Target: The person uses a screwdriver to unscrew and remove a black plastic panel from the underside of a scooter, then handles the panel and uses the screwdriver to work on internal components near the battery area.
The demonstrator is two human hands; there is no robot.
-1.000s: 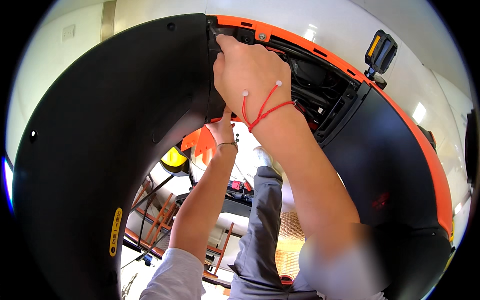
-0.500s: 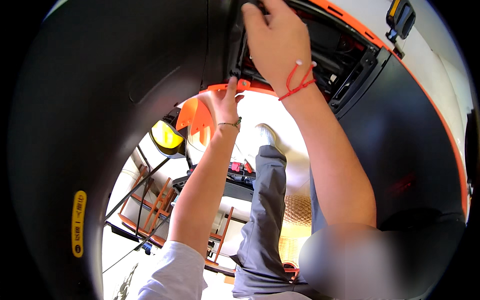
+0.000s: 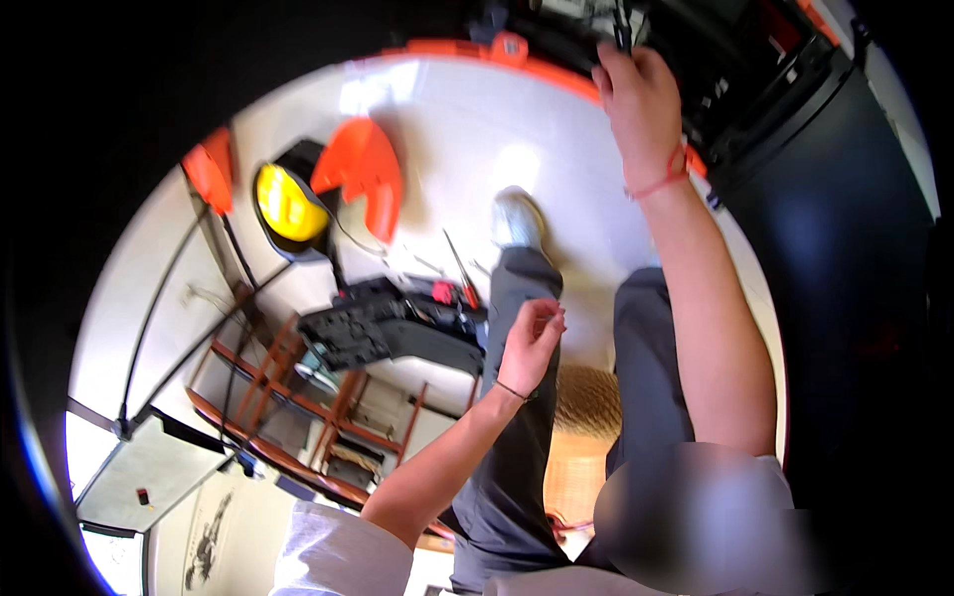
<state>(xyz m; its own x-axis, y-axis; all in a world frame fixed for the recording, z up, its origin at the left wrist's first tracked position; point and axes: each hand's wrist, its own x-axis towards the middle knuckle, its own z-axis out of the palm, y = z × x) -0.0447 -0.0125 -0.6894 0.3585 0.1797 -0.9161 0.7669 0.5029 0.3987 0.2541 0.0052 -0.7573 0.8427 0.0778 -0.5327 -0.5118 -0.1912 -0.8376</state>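
Observation:
My right hand [image 3: 641, 99] is raised into the open compartment of a large black machine with orange trim [image 3: 795, 109]. Its fingers curl around a thin dark piece [image 3: 621, 30] there. A red string is tied round that wrist. My left hand [image 3: 532, 338] hangs lower, over my grey trouser leg [image 3: 517, 427], with the fingertips pinched together. Whether something small sits between them is too small to tell.
On the white floor lie an orange fan-shaped cover [image 3: 363, 174], a yellow and black part [image 3: 283, 204], an open black tool case [image 3: 388, 333] and a red-handled screwdriver [image 3: 462, 283]. A wooden frame [image 3: 298, 417] stands lower left. The machine's black shell [image 3: 855, 298] curves around the right.
My left hand has dropped from the machine's edge down to above my lap. The view has tilted down toward the floor. My right hand stays up in the compartment.

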